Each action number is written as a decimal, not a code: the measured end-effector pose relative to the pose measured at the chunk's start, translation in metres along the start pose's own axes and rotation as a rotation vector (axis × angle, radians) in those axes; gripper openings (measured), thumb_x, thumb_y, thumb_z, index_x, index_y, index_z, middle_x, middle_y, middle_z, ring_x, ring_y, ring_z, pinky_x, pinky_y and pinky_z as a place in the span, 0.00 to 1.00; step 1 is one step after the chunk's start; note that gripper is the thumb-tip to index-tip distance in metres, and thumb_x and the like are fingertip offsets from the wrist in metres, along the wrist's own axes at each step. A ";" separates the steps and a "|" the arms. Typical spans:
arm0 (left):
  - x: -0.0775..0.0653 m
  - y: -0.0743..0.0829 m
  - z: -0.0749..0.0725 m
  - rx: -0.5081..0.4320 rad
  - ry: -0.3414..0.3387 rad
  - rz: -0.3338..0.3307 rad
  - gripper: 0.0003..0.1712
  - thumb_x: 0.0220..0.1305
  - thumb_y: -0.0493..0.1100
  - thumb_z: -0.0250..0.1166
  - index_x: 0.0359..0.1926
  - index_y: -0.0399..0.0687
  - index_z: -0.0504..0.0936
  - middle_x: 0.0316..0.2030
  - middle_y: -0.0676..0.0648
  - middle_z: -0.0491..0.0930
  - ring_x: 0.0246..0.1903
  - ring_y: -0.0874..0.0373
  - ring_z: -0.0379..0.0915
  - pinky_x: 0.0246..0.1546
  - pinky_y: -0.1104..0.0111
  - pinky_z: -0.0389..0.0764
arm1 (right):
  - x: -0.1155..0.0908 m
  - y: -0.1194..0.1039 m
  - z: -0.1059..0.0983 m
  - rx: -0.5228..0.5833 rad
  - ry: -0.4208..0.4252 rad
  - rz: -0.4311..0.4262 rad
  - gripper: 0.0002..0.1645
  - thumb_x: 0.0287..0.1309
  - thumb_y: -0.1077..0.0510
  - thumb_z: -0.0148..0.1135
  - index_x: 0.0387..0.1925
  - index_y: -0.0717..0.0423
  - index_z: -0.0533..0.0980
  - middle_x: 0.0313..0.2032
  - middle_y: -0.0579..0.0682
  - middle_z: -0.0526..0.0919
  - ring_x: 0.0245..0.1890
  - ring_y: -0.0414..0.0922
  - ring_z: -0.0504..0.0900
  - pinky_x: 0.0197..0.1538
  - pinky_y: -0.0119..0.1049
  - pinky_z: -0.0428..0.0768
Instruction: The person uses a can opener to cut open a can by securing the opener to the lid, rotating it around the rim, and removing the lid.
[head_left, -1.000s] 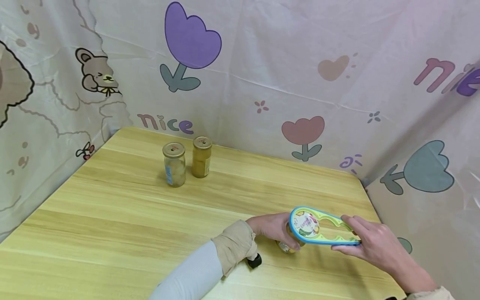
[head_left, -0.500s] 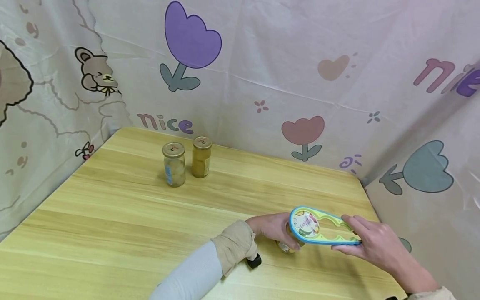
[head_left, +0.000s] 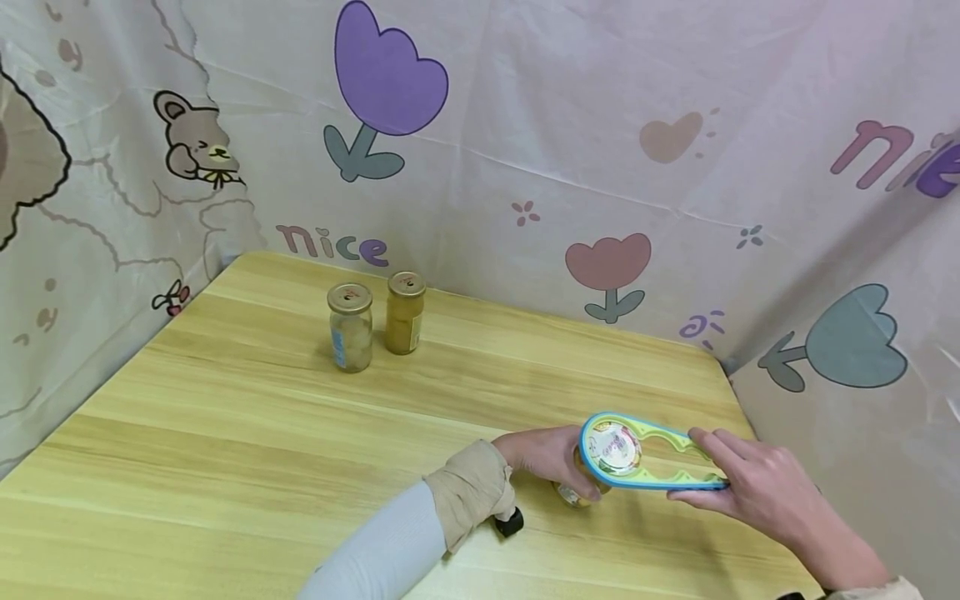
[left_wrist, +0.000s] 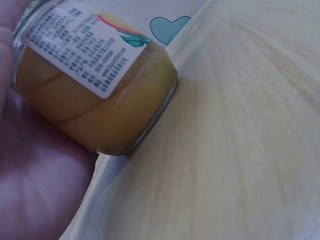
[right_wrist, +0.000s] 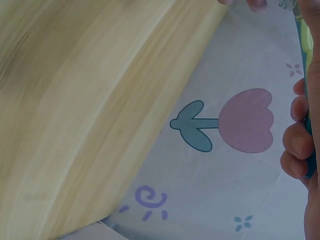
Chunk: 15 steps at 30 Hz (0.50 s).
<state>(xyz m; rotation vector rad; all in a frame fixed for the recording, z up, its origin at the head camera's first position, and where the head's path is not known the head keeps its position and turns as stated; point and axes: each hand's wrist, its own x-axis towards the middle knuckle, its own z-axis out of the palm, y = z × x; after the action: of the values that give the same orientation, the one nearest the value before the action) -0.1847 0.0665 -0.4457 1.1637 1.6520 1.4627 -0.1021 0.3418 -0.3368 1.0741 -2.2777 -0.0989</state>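
My left hand (head_left: 551, 457) grips a glass jar (left_wrist: 100, 115) of yellow-orange canned fruit around its side. In the left wrist view a white printed label (left_wrist: 85, 50) shows on the jar, and its base meets the tabletop. Over the jar's top lies a blue and lime-green jar opener (head_left: 652, 482), with the round printed lid (head_left: 613, 448) framed in its wide end. My right hand (head_left: 765, 483) holds the opener's other end, thumb on the near side and fingers on the far side. In the right wrist view the opener is mostly hidden behind the hand.
Two capped jars stand upright toward the back left: one with pale contents (head_left: 351, 333), one with yellow contents (head_left: 405, 317). The wooden table (head_left: 262, 467) ends at a printed curtain (head_left: 480, 167) behind and along both sides.
The print on the lid has turned to a different angle inside the opener. My right hand and the opener's handle end have shifted slightly right. The left hand stays in place.
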 end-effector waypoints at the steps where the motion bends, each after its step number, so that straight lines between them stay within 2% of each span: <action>1: 0.000 0.000 0.000 0.003 0.000 0.000 0.44 0.59 0.33 0.75 0.73 0.52 0.67 0.70 0.49 0.73 0.65 0.74 0.65 0.73 0.73 0.60 | 0.000 0.000 0.000 -0.001 0.000 -0.001 0.47 0.61 0.15 0.44 0.42 0.55 0.79 0.24 0.38 0.74 0.19 0.30 0.60 0.15 0.26 0.63; 15: 0.000 0.003 0.000 -0.017 -0.009 0.002 0.41 0.59 0.32 0.75 0.72 0.49 0.70 0.70 0.45 0.74 0.64 0.73 0.67 0.72 0.74 0.62 | 0.001 0.000 -0.004 -0.014 0.029 -0.014 0.47 0.62 0.16 0.45 0.41 0.55 0.79 0.23 0.38 0.73 0.18 0.30 0.58 0.14 0.25 0.59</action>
<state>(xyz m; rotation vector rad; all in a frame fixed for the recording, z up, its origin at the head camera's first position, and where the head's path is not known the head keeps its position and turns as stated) -0.1839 0.0667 -0.4430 1.1611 1.6304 1.4676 -0.0998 0.3419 -0.3332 1.0773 -2.2410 -0.1044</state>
